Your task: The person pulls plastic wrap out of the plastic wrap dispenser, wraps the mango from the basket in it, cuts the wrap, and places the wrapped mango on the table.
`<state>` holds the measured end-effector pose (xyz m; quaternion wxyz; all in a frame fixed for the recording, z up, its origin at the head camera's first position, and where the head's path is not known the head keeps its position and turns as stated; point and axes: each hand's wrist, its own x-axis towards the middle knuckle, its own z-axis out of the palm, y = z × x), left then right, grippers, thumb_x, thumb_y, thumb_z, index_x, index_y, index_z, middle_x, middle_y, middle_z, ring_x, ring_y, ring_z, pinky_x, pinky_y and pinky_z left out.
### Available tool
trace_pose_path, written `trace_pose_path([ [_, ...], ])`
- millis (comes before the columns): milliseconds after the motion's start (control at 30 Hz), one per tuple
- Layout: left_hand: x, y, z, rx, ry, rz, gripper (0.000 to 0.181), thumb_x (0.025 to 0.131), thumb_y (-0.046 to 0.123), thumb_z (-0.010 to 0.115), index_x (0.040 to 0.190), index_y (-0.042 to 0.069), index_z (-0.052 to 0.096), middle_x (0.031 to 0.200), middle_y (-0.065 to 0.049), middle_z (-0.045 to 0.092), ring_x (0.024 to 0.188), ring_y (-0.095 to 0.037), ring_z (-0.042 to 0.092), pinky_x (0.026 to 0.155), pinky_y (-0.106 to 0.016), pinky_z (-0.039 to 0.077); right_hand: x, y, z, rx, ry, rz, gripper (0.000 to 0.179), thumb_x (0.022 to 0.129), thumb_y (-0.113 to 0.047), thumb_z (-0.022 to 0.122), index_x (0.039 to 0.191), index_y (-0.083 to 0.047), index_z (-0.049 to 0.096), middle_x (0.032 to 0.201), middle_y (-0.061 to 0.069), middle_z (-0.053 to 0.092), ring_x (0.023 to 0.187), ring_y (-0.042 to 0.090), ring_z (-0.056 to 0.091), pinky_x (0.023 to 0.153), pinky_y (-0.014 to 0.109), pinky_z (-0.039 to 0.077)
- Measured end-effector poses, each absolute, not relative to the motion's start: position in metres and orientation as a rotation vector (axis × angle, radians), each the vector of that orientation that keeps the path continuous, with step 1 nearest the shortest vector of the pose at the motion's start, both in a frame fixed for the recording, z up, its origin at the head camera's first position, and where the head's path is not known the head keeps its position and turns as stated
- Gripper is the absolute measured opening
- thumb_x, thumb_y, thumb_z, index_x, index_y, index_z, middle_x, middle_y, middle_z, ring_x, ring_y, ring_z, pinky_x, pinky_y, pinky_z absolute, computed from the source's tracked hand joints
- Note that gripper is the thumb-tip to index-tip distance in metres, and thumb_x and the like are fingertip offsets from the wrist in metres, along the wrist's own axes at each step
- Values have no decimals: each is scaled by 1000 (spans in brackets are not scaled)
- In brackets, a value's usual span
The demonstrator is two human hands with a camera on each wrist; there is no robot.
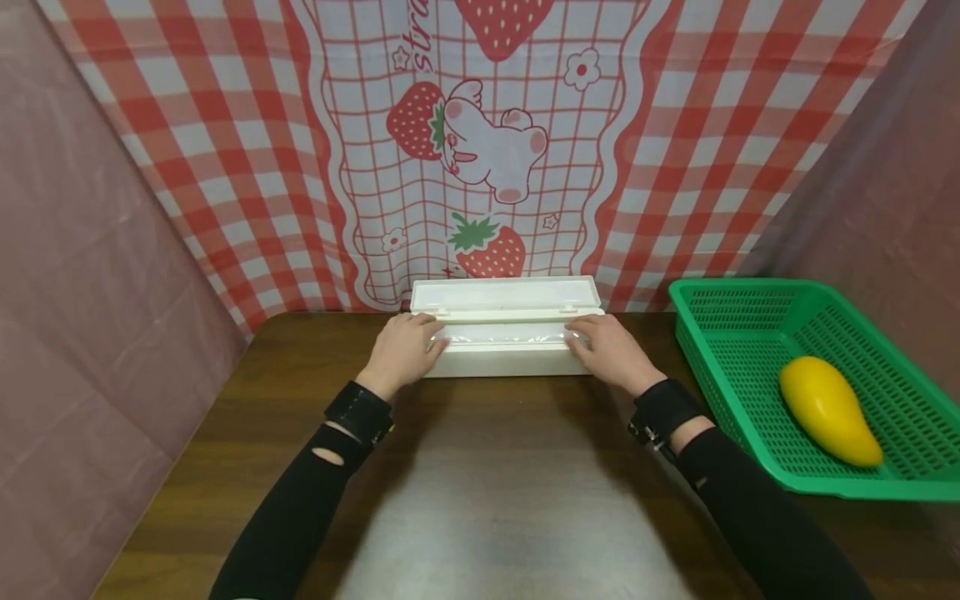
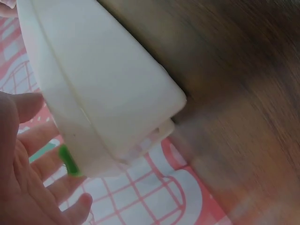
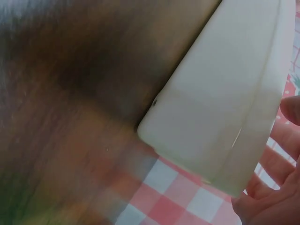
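Note:
A white plastic cling film dispenser (image 1: 510,363) lies lengthwise at the back of the table, its lid (image 1: 506,293) raised against the cloth. A strip of clear film (image 1: 501,333) shows along its open top. My left hand (image 1: 400,346) is at the left end, thumb and fingers apart and the fingertips at the top edge. At the right end my right hand (image 1: 609,346) is placed the same way. In the left wrist view a small green tab (image 2: 69,160) shows at the dispenser's edge. Whether either hand touches the film cannot be told.
A green plastic basket (image 1: 738,425) stands on the right, with a yellow mango (image 1: 828,410) inside. Behind the wooden table (image 1: 495,492) hangs a red-and-white checked cloth (image 1: 255,167) with strawberry prints. Pinkish drapes (image 1: 82,275) flank both sides.

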<state>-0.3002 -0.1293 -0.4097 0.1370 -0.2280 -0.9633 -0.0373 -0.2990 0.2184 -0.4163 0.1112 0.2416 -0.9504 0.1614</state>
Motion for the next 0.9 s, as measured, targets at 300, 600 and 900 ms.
trace_pose_path([
  [300, -306, -135, -419, -705, -2661, -302, 28, 90, 36, 55, 104, 17, 71, 100, -1, 59, 96, -20, 51, 77, -35, 45, -306, 224, -419, 750, -2774, 471, 35, 91, -29, 56, 118, -8, 63, 114, 9, 62, 105, 26, 51, 93, 43, 35],
  [600, -310, -142, -413, -593, -2715, -405, 19, 86, 35, 62, 98, 24, 72, 91, 2, 67, 85, -17, 60, 67, -40, 48, -309, 226, -420, 745, -2672, 530, 24, 85, -22, 65, 104, -9, 70, 102, 8, 67, 95, 25, 56, 81, 41, 44],
  [900, -312, -143, -407, -565, -2845, -439, 28, 88, 37, 58, 111, 25, 67, 106, 2, 66, 94, -18, 60, 72, -41, 47, -318, 232, -413, 748, -2816, 611, 27, 90, -16, 57, 115, -11, 65, 103, 8, 66, 84, 19, 60, 69, 36, 47],
])
